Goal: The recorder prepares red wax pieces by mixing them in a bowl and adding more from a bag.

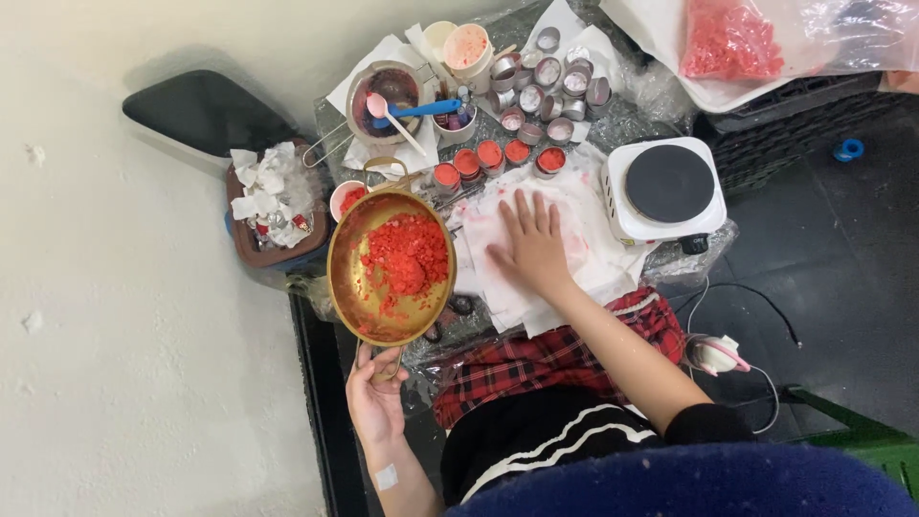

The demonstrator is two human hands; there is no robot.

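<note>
While the right hand [531,251] lies flat, fingers spread, left fingers [375,383] grip the brass pan [391,268], handle toward the person.

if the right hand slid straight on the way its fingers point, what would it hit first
Probably the row of small tins filled with red wax. The right hand lies flat on the white paper sheets, fingers pointing up-frame toward them; only stained paper shows between, though depth is hard to judge.

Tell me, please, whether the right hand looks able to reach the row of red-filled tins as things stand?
Probably yes. The right hand lies flat and empty on the white paper, its fingers pointing toward the red-filled tins just beyond, with nothing between them.
</note>
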